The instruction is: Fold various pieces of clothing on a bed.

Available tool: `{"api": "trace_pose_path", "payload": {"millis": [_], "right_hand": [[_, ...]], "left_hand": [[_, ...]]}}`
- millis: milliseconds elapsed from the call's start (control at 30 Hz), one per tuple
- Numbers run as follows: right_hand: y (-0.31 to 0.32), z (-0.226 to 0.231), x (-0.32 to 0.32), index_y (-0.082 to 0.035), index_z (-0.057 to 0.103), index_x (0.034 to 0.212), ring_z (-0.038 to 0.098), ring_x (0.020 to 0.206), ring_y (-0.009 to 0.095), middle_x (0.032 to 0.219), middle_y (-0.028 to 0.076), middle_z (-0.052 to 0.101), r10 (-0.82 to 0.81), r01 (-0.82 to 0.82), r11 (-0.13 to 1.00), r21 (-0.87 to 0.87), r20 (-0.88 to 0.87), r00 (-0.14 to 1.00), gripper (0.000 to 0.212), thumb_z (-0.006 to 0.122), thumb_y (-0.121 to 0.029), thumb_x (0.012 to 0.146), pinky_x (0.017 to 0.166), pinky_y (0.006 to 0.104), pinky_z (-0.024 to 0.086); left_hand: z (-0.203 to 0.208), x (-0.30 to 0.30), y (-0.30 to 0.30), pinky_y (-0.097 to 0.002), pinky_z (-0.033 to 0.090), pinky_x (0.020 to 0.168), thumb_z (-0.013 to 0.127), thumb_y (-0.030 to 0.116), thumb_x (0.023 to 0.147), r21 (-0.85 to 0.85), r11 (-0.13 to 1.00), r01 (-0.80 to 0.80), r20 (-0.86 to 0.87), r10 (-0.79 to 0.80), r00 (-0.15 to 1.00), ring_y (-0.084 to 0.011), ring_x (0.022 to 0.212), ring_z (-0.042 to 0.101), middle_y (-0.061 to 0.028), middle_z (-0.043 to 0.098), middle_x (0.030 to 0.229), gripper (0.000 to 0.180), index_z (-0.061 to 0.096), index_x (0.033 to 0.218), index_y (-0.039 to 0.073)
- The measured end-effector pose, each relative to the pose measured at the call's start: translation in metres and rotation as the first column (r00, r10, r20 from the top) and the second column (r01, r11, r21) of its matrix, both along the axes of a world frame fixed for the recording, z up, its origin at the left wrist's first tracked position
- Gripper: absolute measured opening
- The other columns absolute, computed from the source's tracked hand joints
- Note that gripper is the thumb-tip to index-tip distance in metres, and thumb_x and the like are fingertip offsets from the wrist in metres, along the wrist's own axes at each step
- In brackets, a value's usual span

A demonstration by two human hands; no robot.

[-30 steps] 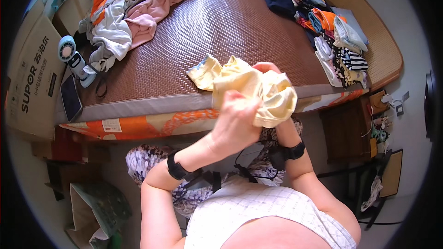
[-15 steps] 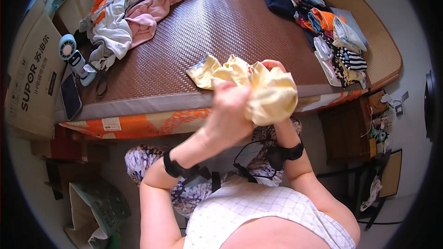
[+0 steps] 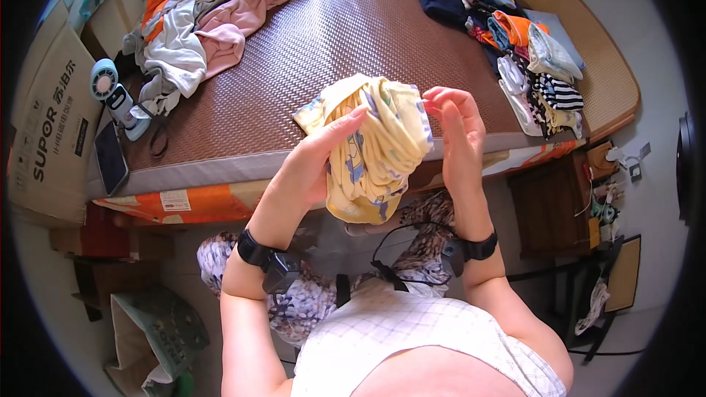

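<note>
A bunched yellow printed garment (image 3: 375,154) with blue figures and a pale trimmed edge is held up in front of me, over the near edge of the bed. My left hand (image 3: 316,154) grips its left side, thumb laid across the gathered cloth and the other fingers hidden behind it. At the garment's right edge, my right hand (image 3: 460,129) has its fingers bent and the fingertips pinched at the trim. What kind of garment it is cannot be made out from the folds.
The bed carries a brown woven mat (image 3: 309,51). A loose clothes heap (image 3: 220,29) lies far left, and folded clothes (image 3: 548,66) are stacked at right. A handheld fan (image 3: 118,95) and phone (image 3: 112,154) sit beside a cardboard box (image 3: 55,117). A wooden cabinet (image 3: 548,206) stands right.
The yellow garment has turned and opened out, so its blue print now shows. My left hand has moved left; the right hand has come out from behind the cloth to its right edge.
</note>
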State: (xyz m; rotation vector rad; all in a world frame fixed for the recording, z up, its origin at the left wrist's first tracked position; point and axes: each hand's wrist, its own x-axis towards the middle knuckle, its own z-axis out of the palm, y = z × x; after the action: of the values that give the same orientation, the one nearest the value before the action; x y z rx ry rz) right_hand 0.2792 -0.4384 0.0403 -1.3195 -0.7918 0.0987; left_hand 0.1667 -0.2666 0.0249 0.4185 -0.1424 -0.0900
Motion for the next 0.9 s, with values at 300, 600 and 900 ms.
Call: {"api": "trace_pose_path", "payload": {"millis": [300, 600, 900], "right_hand": [[-0.086, 0.054, 0.084, -0.004, 0.056, 0.114, 0.06, 0.099, 0.019, 0.111, 0.009, 0.061, -0.2, 0.288, 0.932, 0.221, -0.348, 0.916, 0.03, 0.058, -0.022, 0.09, 0.09, 0.0339, 0.047], [-0.196, -0.017, 0.223, 0.006, 0.061, 0.094, 0.06, 0.08, 0.019, 0.095, 0.013, 0.064, -0.534, 0.638, 0.652, -0.41, 0.348, 0.77, 0.034, 0.072, -0.023, 0.079, 0.07, 0.0268, 0.047], [0.041, -0.008, 0.027, -0.008, 0.019, 0.144, 0.048, 0.118, 0.027, 0.122, 0.015, 0.054, 0.327, 0.161, 0.8, -0.578, 0.645, 0.691, 0.102, 0.079, -0.023, 0.063, 0.11, 0.0417, 0.013]], "left_hand": [[0.007, -0.005, 0.037, -0.0306, 0.053, 0.078, 0.063, 0.015, 0.087, 0.387, 0.889, -0.243, 0.01, 0.259, 0.966, -0.0152, 0.087, 0.064, -0.0096, 0.065, 0.1, 0.034, 0.055, 0.116, -0.002], [-0.011, 0.012, 0.065, -0.0267, 0.051, 0.076, 0.065, 0.014, 0.085, 0.47, 0.784, -0.406, 0.01, 0.455, 0.891, -0.0134, 0.09, 0.063, -0.0082, 0.065, 0.1, 0.036, 0.055, 0.116, 0.0], [-0.032, 0.021, 0.027, -0.0349, 0.047, 0.088, 0.08, 0.01, 0.068, 0.75, 0.455, -0.48, 0.402, 0.263, 0.877, -0.0234, 0.102, 0.06, -0.0135, 0.06, 0.113, 0.115, -0.004, 0.147, 0.008]]}}
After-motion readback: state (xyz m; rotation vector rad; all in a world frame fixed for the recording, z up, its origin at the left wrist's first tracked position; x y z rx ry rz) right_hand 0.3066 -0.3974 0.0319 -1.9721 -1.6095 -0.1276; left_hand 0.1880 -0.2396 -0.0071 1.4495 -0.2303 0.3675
